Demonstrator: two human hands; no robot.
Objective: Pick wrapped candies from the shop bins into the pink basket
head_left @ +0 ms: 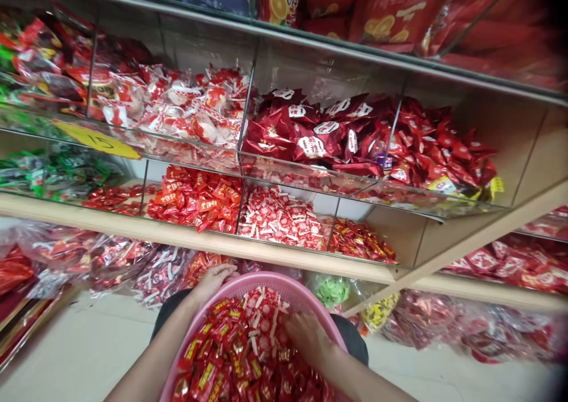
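A pink plastic basket (270,279) full of red-wrapped candies stands between my knees. My left hand (215,282) grips its far left rim, fingers bent over the edge. Inside the basket, my right hand (306,335) reaches down into the candies at the right, and its fingertips are hidden among them. Red-and-white twist-wrapped candies (265,319) lie in a patch at the far side, beside my right hand. Glossy red candies with yellow print (217,354) fill the left and near part.
Ahead rises a shelf with clear-fronted compartments of candies; one low compartment holds red-and-white candies (281,218). A yellow price tag (95,140) reads 15. Below the wooden shelf edge (186,227), bagged candies (162,275) lie on the floor. A slanting wooden board (470,230) is at right.
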